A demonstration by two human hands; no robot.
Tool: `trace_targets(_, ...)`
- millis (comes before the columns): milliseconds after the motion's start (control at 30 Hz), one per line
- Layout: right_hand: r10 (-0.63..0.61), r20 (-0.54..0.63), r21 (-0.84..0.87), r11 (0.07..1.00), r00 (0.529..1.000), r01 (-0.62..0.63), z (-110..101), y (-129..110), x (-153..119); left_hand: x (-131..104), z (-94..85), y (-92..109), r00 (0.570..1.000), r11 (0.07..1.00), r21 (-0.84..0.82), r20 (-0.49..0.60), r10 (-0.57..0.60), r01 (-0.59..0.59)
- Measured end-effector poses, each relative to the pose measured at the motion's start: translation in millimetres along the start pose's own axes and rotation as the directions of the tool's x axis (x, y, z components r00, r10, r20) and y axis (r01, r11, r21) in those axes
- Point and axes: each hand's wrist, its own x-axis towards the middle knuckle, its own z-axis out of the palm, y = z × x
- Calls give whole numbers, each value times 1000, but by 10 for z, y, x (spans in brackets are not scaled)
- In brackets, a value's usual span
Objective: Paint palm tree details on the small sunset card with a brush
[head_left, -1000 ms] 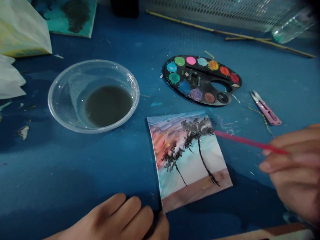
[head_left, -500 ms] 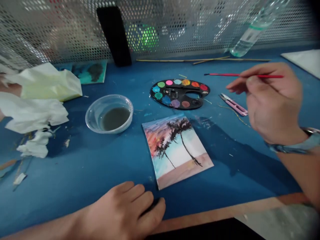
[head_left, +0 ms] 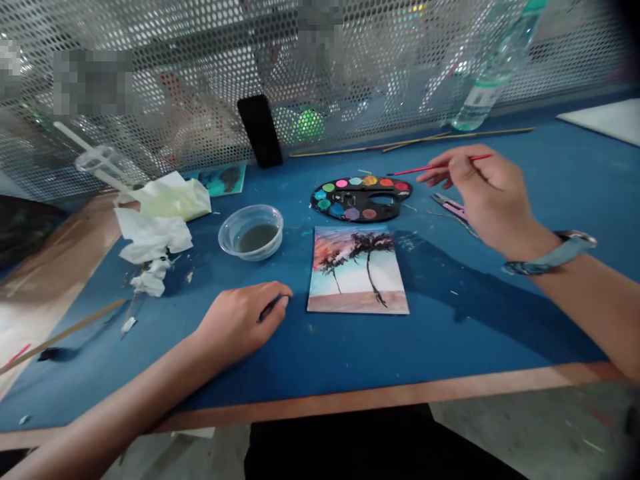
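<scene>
A small painting (head_left: 357,283) of dark palm trees against a pink and blue sky lies flat on the blue table. My left hand (head_left: 250,313) rests closed on the tabletop just left of its lower corner, apart from it; nothing shows in the fingers. Between thumb and fingers, my right hand (head_left: 485,193) pinches a thin red paintbrush (head_left: 417,171), whose dark tip points left near the far right rim of the paint palette (head_left: 360,215). The black palette carries several coloured paint wells. Left of it stands a clear plastic bowl (head_left: 253,250) of grey water.
Pink thread snips (head_left: 450,207) lie beside my right hand. Crumpled tissues (head_left: 155,240) are at the left. A black phone (head_left: 261,131) leans on the perforated metal screen (head_left: 200,80), with thin sticks (head_left: 415,142) along its base. A water bottle (head_left: 483,93) stands far right.
The view has pulled back and shifted. The painting has turned clockwise and sits straighter. My left hand is now beside its lower left corner rather than below. The brush tip is slightly farther left over the palette.
</scene>
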Motion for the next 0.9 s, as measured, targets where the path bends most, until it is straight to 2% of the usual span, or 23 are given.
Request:
trace_targets(100, 91, 85, 124, 987, 992, -101, 4, -9, -25, -21, 44, 56, 997, 997, -75, 72, 5, 1)
trace_targets(200, 123, 264, 182, 968, 957, -175, 54, -112, -168, -40, 106, 126, 996, 994, -80, 35, 83, -80)
trace_targets(300, 148, 469, 195, 944, 871, -266, 152, -244, -385, -46, 150, 142, 988, 985, -78, -26, 155, -156)
trace_targets(400, 138, 602, 153, 947, 786, -283, 236, -323, -565, -48, 177, 108, 967, 961, -120, -101, 236, -247)
trace_targets(467, 131, 624, 109, 962, 770, -252, 263, -337, -626, -50, 190, 86, 946, 935, -159, -123, 299, -316)
trace_targets(533, 130, 606, 72, 973, 784, -218, 272, -334, -645, -48, 196, 76, 929, 915, -172, -116, 350, -366)
trace_targets(700, 125, 571, 15, 987, 811, -163, 283, -325, -638, -41, 195, 82, 919, 900, -185, -102, 381, -394)
trace_targets(900, 124, 638, 18, 984, 760, -175, 243, -329, -678, -47, 180, 83, 930, 899, -238, -77, 359, -367)
